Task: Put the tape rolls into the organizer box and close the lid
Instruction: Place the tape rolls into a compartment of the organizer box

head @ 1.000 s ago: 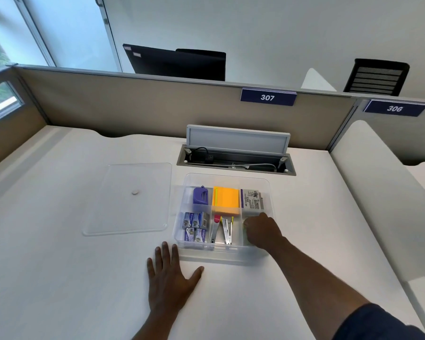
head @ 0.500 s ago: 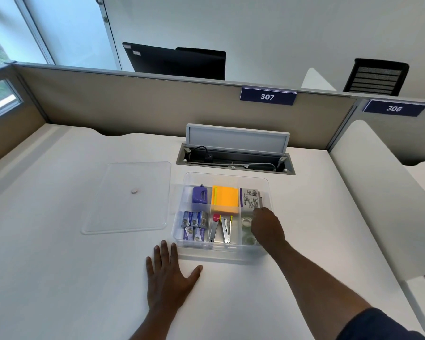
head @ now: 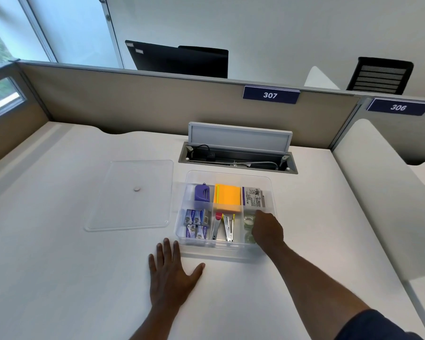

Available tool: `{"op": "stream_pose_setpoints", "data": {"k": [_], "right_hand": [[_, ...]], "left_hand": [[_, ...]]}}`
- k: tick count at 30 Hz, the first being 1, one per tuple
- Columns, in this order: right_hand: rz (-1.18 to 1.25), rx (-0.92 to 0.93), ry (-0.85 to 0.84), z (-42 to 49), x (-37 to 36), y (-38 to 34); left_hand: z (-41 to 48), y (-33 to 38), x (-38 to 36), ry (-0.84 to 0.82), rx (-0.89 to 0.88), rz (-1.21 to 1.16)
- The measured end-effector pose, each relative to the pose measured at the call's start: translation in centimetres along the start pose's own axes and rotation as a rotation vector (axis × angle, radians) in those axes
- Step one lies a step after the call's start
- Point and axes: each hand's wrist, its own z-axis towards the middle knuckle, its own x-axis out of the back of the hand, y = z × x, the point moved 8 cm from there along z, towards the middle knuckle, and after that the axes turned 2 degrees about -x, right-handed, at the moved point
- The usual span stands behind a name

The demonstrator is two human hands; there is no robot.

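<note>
The clear organizer box [head: 227, 176] sits on the white desk, its lid off. Two clear tape rolls lie in its front right compartment, one [head: 248, 220] behind the other [head: 250, 238]. My right hand [head: 267, 229] is inside that compartment, fingers curled over the rolls and partly hiding them; whether it grips one is unclear. My left hand [head: 170, 273] lies flat on the desk just in front of the box's left corner, fingers spread. The clear lid [head: 133, 195], with a small round knob, lies flat to the left of the box.
The box also holds a purple sharpener [head: 202, 193], orange sticky notes [head: 227, 198], a staple pack [head: 254, 197], blue staple boxes [head: 197, 224] and staple removers [head: 225, 228]. Behind it a cable tray [head: 238, 159] stands open. Beige partitions close the desk's back and right.
My right hand has slid back and to the right inside the front right compartment, uncovering the tape rolls. The left hand has stayed flat on the desk.
</note>
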Motion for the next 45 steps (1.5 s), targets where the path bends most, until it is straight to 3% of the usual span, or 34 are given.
{"op": "stream_pose_setpoints", "data": {"k": [8,15,21,32,45], "right_hand": [[-0.044,0.155,0.01,-0.2,0.3,-1.2],[-0.011,0.172,0.013,-0.3,0.6,-1.3],[0.081,0.044,0.115,-0.4,1.6,-0.4],[0.145,-0.208,-0.149,-0.9,-1.0,0.4],[0.297,-0.297,-0.111,-0.4,-0.4,1.5]], "left_hand": [[0.0,0.1,0.0,0.001,-0.003,-0.003],[0.0,0.0,0.1,0.003,0.003,-0.004],[0.0,-0.1,-0.1,0.0,0.003,0.001],[-0.1,0.1,0.1,0.011,-0.004,0.0],[0.0,0.1,0.1,0.005,-0.002,-0.001]]}}
